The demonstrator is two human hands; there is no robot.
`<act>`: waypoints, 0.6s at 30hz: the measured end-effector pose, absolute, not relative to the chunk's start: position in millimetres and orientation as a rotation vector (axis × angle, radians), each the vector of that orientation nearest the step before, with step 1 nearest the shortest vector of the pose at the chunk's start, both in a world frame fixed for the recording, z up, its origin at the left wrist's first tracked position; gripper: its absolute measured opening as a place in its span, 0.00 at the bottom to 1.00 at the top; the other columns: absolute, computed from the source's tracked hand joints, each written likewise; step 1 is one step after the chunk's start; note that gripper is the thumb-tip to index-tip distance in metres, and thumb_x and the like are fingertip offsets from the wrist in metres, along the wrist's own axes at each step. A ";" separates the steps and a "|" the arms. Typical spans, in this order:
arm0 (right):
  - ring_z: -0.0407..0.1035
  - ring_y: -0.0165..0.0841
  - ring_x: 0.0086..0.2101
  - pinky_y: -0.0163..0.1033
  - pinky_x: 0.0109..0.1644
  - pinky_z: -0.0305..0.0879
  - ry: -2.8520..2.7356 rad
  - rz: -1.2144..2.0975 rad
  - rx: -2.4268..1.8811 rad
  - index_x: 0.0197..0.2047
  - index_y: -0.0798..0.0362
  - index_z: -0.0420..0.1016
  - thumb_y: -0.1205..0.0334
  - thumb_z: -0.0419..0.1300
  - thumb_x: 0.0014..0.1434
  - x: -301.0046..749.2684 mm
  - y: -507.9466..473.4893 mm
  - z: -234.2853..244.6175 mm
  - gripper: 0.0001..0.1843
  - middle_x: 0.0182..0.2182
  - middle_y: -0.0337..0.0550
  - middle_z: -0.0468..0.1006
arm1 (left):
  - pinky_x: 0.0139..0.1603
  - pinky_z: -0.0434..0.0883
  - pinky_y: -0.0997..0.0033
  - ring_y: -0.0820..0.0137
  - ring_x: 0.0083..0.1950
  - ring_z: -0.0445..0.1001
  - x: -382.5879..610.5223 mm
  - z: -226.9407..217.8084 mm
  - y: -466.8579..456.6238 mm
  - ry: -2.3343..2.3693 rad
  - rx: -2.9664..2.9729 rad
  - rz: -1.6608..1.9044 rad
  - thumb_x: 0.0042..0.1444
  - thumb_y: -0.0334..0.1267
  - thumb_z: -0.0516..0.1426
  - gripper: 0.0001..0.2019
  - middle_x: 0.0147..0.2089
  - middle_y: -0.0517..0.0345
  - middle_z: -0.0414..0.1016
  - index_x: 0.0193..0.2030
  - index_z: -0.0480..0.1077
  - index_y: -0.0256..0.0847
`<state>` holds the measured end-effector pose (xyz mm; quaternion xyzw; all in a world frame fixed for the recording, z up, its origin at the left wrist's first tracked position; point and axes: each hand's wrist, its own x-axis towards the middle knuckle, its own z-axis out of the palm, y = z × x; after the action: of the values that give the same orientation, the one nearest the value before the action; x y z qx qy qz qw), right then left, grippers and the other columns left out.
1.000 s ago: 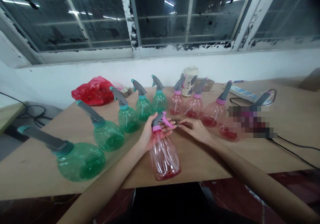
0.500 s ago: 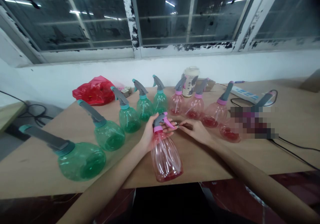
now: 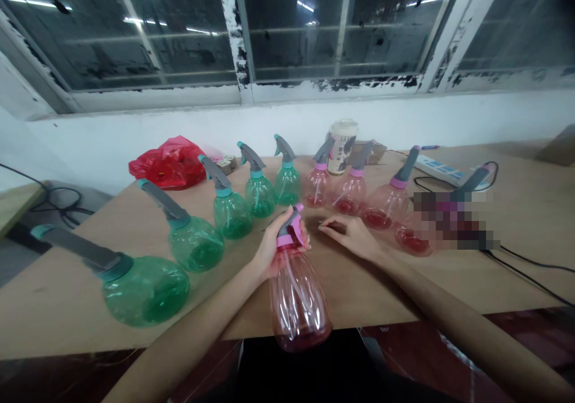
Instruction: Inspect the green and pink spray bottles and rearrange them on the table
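Observation:
My left hand [image 3: 277, 245] is wrapped round the neck of a pink spray bottle [image 3: 299, 298] with a grey and pink trigger head. The bottle is lifted and tilted, its base hanging over the near edge of the wooden table [image 3: 359, 289]. My right hand [image 3: 350, 233] rests on the table just right of the bottle's head, fingers pinched on something small that I cannot make out. An arc of spray bottles stands behind: green ones [image 3: 231, 211] to the left, pink ones [image 3: 350, 190] to the right.
A red plastic bag [image 3: 168, 164] lies at the back left. A paper cup [image 3: 341, 145] stands behind the pink bottles. A power strip [image 3: 442, 169] and black cables [image 3: 525, 265] run along the right side. A wall and windows close off the far side.
My left hand has pulled the pink bottle toward me and turned it, so its base now hangs past the table edge. My right hand has stayed in place.

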<state>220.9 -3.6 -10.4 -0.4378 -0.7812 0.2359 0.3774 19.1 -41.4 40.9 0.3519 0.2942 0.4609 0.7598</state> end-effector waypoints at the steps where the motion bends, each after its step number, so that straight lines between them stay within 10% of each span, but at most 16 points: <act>1: 0.75 0.35 0.39 0.43 0.47 0.69 -2.001 0.601 -1.123 0.36 0.48 0.77 0.57 0.57 0.57 221.2 -3.3 -10.5 0.09 0.38 0.39 0.80 | 0.22 0.67 0.77 0.70 0.26 0.75 19.5 41.6 -41.8 0.658 0.763 0.996 0.59 0.50 0.51 0.21 0.24 0.51 0.74 0.28 0.71 0.34; 18: 0.74 0.35 0.39 0.42 0.47 0.69 -2.008 0.570 -1.111 0.37 0.48 0.77 0.59 0.57 0.57 223.2 -1.6 -9.7 0.08 0.38 0.38 0.80 | 0.36 0.74 0.67 0.58 0.43 0.78 19.4 40.8 -38.3 0.744 0.635 0.949 0.61 0.52 0.46 0.26 0.40 0.39 0.79 0.44 0.72 0.28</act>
<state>223.2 -1.6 -9.7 -0.4349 -0.7858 0.2231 0.3789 19.4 -38.3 40.8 0.2936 0.3441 0.4388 0.7765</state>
